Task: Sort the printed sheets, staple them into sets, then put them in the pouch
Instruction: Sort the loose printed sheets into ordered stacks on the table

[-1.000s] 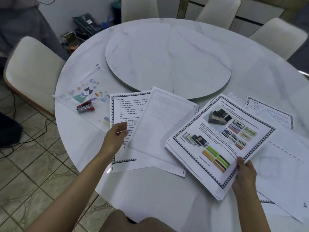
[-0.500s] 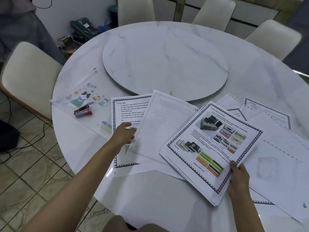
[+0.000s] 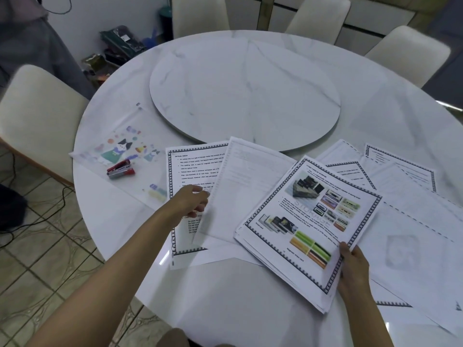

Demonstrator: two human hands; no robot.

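While the right hand (image 3: 353, 269) grips the near corner of a stack of printed sheets (image 3: 308, 221), thumb on the colour page, on the person's side of the turntable (image 3: 245, 91), the left hand (image 3: 194, 202) pinches the left edge of a face-down sheet (image 3: 246, 186) whose far corner overlaps the turntable's rim. Left of the turntable lies the cat-print pouch (image 3: 120, 149), the red stapler (image 3: 120, 169) resting on it.

Left hand (image 3: 193, 201), right hand (image 3: 352, 266), both curled
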